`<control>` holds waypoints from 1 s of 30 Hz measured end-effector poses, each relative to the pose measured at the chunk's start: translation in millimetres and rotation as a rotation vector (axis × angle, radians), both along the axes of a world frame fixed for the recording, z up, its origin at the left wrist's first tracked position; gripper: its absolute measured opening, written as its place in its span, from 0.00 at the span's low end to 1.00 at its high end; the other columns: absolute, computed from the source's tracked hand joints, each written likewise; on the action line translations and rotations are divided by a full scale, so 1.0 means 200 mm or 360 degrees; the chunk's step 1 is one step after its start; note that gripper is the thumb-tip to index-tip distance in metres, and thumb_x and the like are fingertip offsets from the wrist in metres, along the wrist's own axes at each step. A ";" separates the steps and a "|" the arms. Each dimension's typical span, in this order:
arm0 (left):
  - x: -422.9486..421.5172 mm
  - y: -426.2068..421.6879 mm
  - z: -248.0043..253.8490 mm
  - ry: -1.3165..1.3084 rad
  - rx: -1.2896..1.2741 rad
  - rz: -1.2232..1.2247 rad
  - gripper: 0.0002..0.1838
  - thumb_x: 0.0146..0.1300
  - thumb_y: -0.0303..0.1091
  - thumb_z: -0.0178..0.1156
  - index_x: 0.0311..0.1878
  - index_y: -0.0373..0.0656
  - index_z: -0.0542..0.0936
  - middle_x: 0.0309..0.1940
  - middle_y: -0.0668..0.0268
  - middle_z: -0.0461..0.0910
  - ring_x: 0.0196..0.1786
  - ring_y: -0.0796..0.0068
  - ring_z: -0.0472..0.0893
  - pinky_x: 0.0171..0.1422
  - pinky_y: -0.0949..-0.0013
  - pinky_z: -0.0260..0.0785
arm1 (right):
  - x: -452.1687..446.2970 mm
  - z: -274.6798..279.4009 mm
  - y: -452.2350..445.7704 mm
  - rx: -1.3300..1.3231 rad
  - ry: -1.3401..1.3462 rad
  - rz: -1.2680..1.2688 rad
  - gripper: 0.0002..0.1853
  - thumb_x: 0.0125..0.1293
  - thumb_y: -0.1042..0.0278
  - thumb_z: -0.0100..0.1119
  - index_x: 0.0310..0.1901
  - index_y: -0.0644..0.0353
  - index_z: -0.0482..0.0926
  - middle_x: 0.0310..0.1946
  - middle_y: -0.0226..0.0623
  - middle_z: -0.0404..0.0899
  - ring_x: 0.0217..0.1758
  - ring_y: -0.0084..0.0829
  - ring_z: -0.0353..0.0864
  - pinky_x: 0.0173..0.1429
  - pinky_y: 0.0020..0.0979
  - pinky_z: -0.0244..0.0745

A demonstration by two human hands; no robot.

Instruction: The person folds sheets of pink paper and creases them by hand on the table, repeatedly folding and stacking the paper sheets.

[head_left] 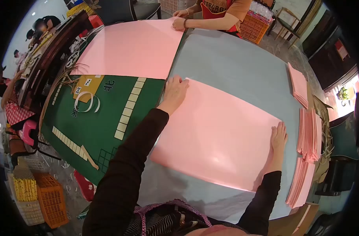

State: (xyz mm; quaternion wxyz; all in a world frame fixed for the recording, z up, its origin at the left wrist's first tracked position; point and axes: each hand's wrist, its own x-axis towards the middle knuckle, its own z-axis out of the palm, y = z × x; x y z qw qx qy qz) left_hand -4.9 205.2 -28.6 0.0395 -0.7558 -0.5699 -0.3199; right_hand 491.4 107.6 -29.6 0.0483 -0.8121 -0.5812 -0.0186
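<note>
A large pink sheet [219, 133] lies over the grey-blue tabletop [230, 51] in front of me. My left hand [175, 93] is at its far left corner, thumb near the corner and fingers along the edge. At the far right corner, my right hand [279, 138] has its thumb on the sheet and its fingers over the right edge. Both hands look closed on the sheet's edges; the undersides of the fingers are hidden. Whether this is one sheet or a thin stack, I cannot tell.
Across the table, another person's hand [178, 24] rests on a second pink sheet [136, 49]. Folded pink stacks [308, 133] line the right edge. A green printed mat [104, 129] covers the left side, with a white strip loop [85, 103] on it. Orange crates [51, 200] stand on the floor.
</note>
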 end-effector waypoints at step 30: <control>0.01 0.06 0.23 0.0258 -0.0407 0.0144 0.15 0.68 0.42 0.52 0.41 0.39 0.79 0.46 0.57 0.72 0.51 0.56 0.73 0.54 0.55 0.67 | -0.02 0.01 -0.02 0.0078 -0.0025 0.0042 0.32 0.72 0.46 0.36 0.70 0.57 0.58 0.74 0.41 0.53 0.77 0.43 0.49 0.75 0.53 0.42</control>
